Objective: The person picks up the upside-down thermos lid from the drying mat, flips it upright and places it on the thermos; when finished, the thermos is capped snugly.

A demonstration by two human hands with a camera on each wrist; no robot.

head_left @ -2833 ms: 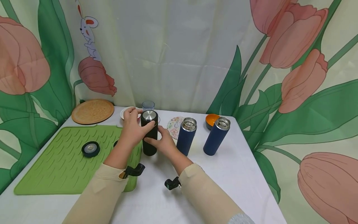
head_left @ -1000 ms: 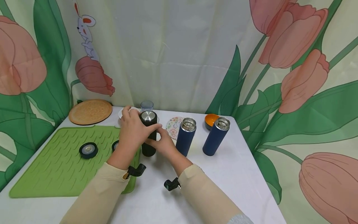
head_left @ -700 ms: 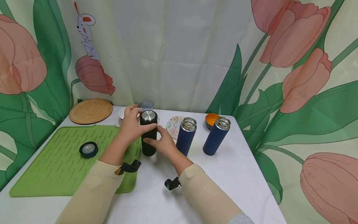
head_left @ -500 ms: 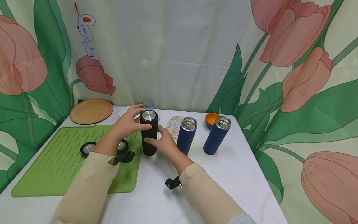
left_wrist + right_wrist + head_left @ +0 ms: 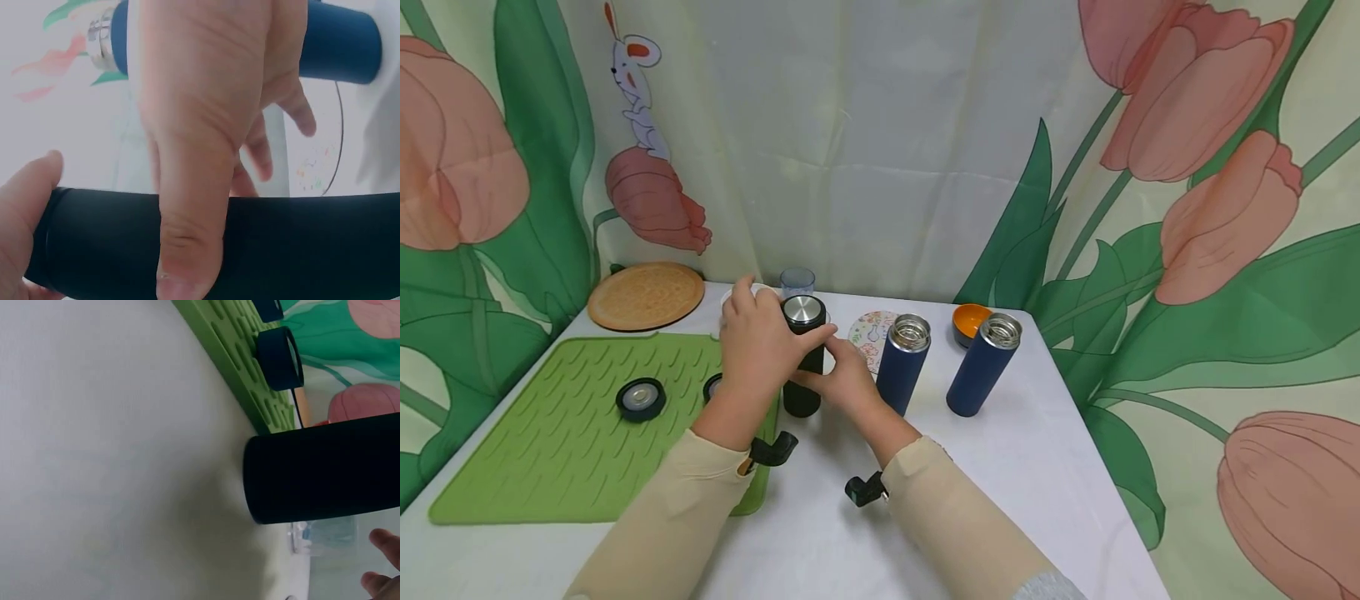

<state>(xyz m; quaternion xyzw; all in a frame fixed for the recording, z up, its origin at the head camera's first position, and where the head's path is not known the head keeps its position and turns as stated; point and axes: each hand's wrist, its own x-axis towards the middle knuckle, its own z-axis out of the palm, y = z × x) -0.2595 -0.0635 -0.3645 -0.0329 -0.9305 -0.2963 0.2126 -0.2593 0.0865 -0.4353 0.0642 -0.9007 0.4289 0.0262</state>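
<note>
Fingers of the left hand (image 5: pixel 757 346) grasp the upright black vacuum flask (image 5: pixel 802 400) near its lid (image 5: pixel 803 310); the right hand (image 5: pixel 847 383) clasps its body, at nine o'clock from the nearer navy flask (image 5: pixel 901 373).

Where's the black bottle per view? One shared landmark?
Head: black bottle upright, left of centre.
Left wrist: black bottle across the bottom, cut off at right.
Right wrist: black bottle at right edge, around mid-height.
Shared: tulip-print curtain, top left in left wrist, top right in right wrist.
</note>
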